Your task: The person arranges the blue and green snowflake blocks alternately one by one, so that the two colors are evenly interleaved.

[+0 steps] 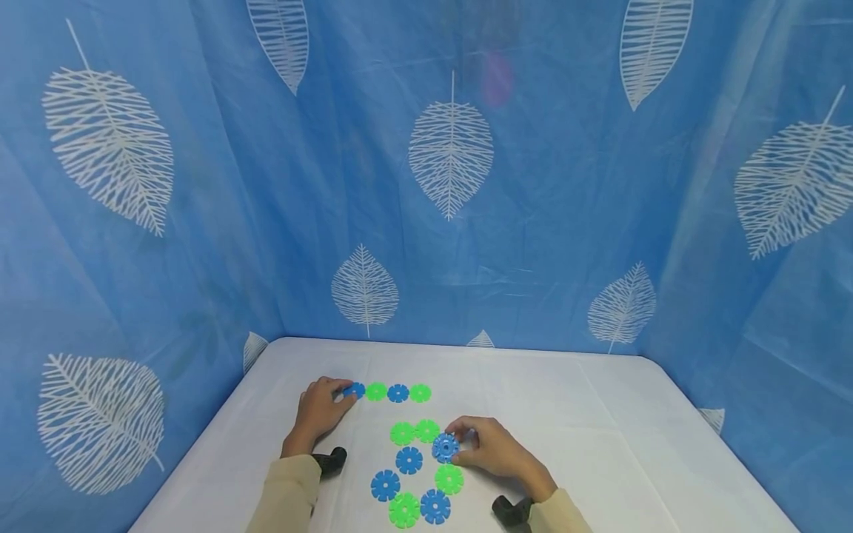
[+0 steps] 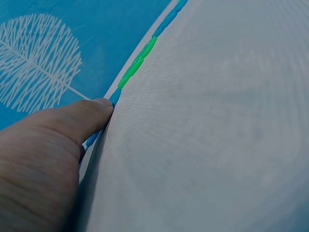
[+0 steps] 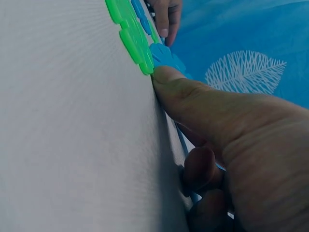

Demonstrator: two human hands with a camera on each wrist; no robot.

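At the left end of a short row lies a blue notched plastic disc [image 1: 357, 389], and my left hand [image 1: 322, 407] pinches it between thumb and forefinger. Along that row come a green disc [image 1: 376, 391], a blue disc [image 1: 398, 393] and another green disc [image 1: 420, 393]. My right hand [image 1: 493, 446] pinches a second blue disc [image 1: 445, 448] at the right side of a loop of discs nearer me. It looks doubled, perhaps two discs overlapping. In the right wrist view my thumb [image 3: 169, 75] touches this blue disc [image 3: 165, 55], beside a green one [image 3: 136, 48].
The loop also holds green discs [image 1: 403, 511] and blue discs [image 1: 385, 485], lying flat on the white tablecloth [image 1: 600, 429]. A blue curtain with white leaf prints [image 1: 453, 155] encloses the table's back and sides. Black wrist mounts [image 1: 512, 511] sit under both wrists.
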